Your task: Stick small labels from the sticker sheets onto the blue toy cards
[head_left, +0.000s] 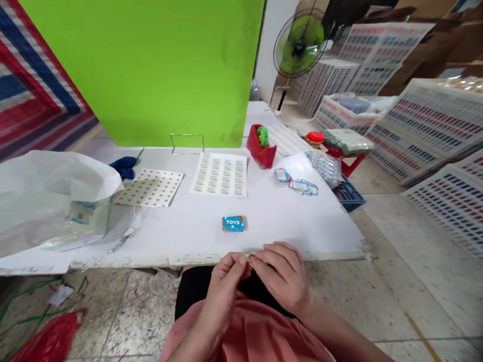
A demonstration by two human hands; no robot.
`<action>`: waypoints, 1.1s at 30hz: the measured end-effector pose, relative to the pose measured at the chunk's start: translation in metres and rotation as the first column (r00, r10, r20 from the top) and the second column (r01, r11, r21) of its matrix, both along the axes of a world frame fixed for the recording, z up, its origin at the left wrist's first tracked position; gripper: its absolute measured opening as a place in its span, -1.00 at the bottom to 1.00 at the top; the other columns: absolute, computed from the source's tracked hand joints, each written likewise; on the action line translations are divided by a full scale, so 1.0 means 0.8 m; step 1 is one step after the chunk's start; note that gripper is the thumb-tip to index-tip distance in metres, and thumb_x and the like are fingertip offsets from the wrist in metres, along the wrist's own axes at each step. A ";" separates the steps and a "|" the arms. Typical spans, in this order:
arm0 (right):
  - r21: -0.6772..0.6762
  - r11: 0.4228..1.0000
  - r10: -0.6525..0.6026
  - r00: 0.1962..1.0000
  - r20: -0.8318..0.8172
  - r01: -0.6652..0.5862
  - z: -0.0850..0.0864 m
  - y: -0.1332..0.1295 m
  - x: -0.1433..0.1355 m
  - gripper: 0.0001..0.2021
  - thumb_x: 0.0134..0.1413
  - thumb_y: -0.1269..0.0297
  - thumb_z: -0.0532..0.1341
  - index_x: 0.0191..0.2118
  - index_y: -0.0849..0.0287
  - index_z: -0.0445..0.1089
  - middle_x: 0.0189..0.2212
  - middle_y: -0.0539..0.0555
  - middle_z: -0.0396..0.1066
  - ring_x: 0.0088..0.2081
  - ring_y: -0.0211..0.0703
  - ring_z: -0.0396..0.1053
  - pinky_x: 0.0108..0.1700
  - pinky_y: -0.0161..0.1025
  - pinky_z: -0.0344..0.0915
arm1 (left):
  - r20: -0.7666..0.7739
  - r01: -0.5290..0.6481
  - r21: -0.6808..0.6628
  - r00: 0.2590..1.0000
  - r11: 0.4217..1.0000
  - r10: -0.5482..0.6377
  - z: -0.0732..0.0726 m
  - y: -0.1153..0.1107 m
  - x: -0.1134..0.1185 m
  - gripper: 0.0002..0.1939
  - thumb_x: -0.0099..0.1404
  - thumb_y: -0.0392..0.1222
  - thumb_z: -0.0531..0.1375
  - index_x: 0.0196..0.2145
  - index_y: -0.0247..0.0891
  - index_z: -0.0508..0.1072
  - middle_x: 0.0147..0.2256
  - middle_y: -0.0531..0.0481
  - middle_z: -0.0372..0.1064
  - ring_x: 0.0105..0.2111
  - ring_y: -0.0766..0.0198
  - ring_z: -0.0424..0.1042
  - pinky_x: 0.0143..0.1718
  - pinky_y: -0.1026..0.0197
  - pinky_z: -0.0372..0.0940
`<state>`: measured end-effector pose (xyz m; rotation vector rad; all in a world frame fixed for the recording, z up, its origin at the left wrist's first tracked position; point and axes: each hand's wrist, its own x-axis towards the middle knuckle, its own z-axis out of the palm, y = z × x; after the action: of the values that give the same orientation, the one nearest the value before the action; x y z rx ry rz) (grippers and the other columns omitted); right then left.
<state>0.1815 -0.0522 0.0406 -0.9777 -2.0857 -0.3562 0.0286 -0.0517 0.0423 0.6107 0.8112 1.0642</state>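
Observation:
At the table's front edge, my left hand is closed in a pinch, thumb against finger. My right hand meets it there, its thumb and index finger pinched close to the left fingertips. Whatever lies between the fingertips is too small to make out. Just beyond my hands, a small blue card packet marked TOYS lies flat on the white table. Farther back are a sheet of printed labels and, to its left, a sheet with rows of small dark dots.
A red tape dispenser stands behind several blue-edged cards. At left, a large white bag spreads over the table. A green board rises at the back. White crates and a fan stand to the right.

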 end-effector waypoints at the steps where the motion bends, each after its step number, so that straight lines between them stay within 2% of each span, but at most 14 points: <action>1: -0.013 1.000 0.009 1.000 0.009 -0.009 -0.003 0.001 0.000 -0.73 0.05 0.50 0.21 -0.12 0.09 0.41 -0.24 0.03 0.49 -0.10 -0.10 0.34 -0.02 -0.05 0.29 | -0.004 -0.002 -0.024 1.000 1.000 0.002 -0.002 0.003 0.000 -0.75 0.13 -0.04 0.28 -0.49 -0.27 0.38 -0.49 0.07 0.26 -0.45 0.38 0.21 -0.33 0.31 0.14; 7: -0.119 0.993 -0.008 1.000 0.023 0.011 -0.007 0.007 0.000 -0.75 0.04 0.46 0.24 -0.13 0.09 0.42 -0.24 0.04 0.48 -0.08 -0.08 0.32 0.01 -0.04 0.26 | -0.051 0.002 -0.077 0.999 0.997 -0.006 -0.018 0.018 0.000 -0.77 0.10 -0.07 0.29 -0.50 -0.28 0.40 -0.51 0.08 0.31 -0.47 0.38 0.25 -0.35 0.32 0.15; 11: -0.302 0.953 -0.056 0.986 -0.155 0.007 -0.004 0.008 0.000 -0.73 0.02 0.38 0.28 -0.10 0.11 0.40 -0.20 0.11 0.42 -0.07 -0.03 0.30 -0.01 -0.02 0.29 | -0.089 -0.035 -0.115 0.996 0.993 0.024 -0.025 0.023 -0.004 -0.78 0.12 -0.06 0.27 -0.48 -0.26 0.39 -0.53 0.07 0.32 -0.49 0.37 0.27 -0.39 0.32 0.15; 13: -0.449 0.894 -0.145 0.948 -0.285 0.002 -0.004 0.008 0.003 -0.79 0.07 0.36 0.23 -0.13 0.10 0.40 -0.16 0.13 0.38 -0.07 -0.04 0.30 -0.04 -0.05 0.31 | -0.132 -0.023 -0.116 0.991 0.993 0.007 -0.024 0.024 -0.006 -0.77 0.14 -0.05 0.25 -0.47 -0.27 0.38 -0.54 0.06 0.33 -0.50 0.37 0.26 -0.39 0.32 0.15; 16: -0.638 0.768 -0.287 0.861 -0.420 -0.056 -0.004 0.013 0.007 -0.88 0.14 0.32 0.15 -0.20 0.10 0.39 -0.15 0.12 0.34 -0.08 -0.09 0.31 -0.06 -0.11 0.31 | -0.204 -0.001 -0.089 0.979 0.996 -0.018 -0.022 0.025 -0.008 -0.75 0.18 -0.04 0.22 -0.47 -0.29 0.38 -0.55 0.06 0.33 -0.51 0.39 0.24 -0.40 0.33 0.14; 19: -0.746 0.642 -0.329 0.815 -0.477 -0.177 -0.001 0.020 0.007 -0.86 0.17 0.26 0.11 -0.27 0.12 0.40 -0.17 0.12 0.34 -0.10 -0.11 0.32 -0.06 -0.14 0.30 | -0.271 0.010 -0.053 0.962 0.999 -0.024 -0.020 0.024 -0.009 -0.72 0.19 -0.01 0.21 -0.47 -0.30 0.39 -0.56 0.06 0.31 -0.50 0.39 0.23 -0.39 0.33 0.12; 21: -0.777 0.582 -0.330 0.804 -0.494 -0.239 0.000 0.024 0.004 -0.87 0.15 0.24 0.13 -0.31 0.12 0.40 -0.18 0.11 0.34 -0.10 -0.11 0.32 -0.05 -0.15 0.28 | -0.308 0.018 -0.024 0.951 1.000 -0.024 -0.019 0.022 -0.009 -0.71 0.19 0.00 0.20 -0.48 -0.30 0.40 -0.57 0.07 0.30 -0.50 0.38 0.22 -0.38 0.32 0.12; 23: -0.784 0.553 -0.335 0.787 -0.518 -0.280 0.000 0.026 0.000 -0.90 0.10 0.24 0.17 -0.33 0.12 0.39 -0.20 0.10 0.34 -0.11 -0.11 0.32 -0.04 -0.16 0.26 | -0.340 0.022 0.000 0.940 1.000 -0.020 -0.018 0.021 -0.010 -0.71 0.19 0.01 0.19 -0.48 -0.30 0.41 -0.57 0.07 0.30 -0.50 0.38 0.22 -0.38 0.31 0.12; 28: -0.782 0.515 -0.374 0.730 -0.573 -0.350 -0.006 0.028 -0.008 -0.90 0.08 0.26 0.18 -0.39 0.13 0.38 -0.25 0.06 0.35 -0.16 -0.16 0.33 -0.07 -0.21 0.25 | -0.390 0.036 0.047 0.921 0.998 -0.015 -0.015 0.018 -0.015 -0.69 0.21 0.01 0.16 -0.49 -0.30 0.41 -0.56 0.07 0.29 -0.48 0.36 0.22 -0.36 0.30 0.11; 33: -0.772 0.526 -0.373 0.720 -0.585 -0.356 -0.009 0.028 -0.010 -0.90 0.08 0.27 0.19 -0.41 0.13 0.38 -0.27 0.05 0.35 -0.18 -0.17 0.32 -0.10 -0.22 0.24 | -0.419 0.043 0.070 0.908 0.997 -0.009 -0.018 0.017 -0.017 -0.70 0.20 0.01 0.17 -0.46 -0.31 0.43 -0.56 0.08 0.27 -0.49 0.37 0.21 -0.37 0.30 0.12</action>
<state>0.1738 -0.0300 0.0337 -1.3798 -1.4166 1.0763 0.0148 -0.0378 0.0278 0.9343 1.1347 0.9546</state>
